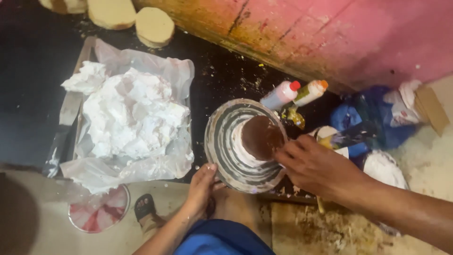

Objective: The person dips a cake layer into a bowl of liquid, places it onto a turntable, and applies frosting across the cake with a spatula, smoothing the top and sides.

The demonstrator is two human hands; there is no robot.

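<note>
A round striped brown-and-white disc (pixel 225 146) stands in the middle with a white-sided mound on it, topped by a brown patch (pixel 260 137). My left hand (pixel 200 189) grips the disc's near rim, thumb on the edge. My right hand (pixel 314 167) reaches in from the right, fingertips touching the brown top's right side. Whether it holds a tool I cannot tell.
A tray (pixel 71 106) lined with clear plastic holds a heap of white clay (pixel 130 113) at left. Two squeeze bottles (pixel 295 93) lie behind the disc. Blue bags (pixel 368 123), a white bowl (pixel 384 170), tan discs (pixel 153 26), a pink wall (pixel 354 33) and my sandalled foot (pixel 145 208) surround.
</note>
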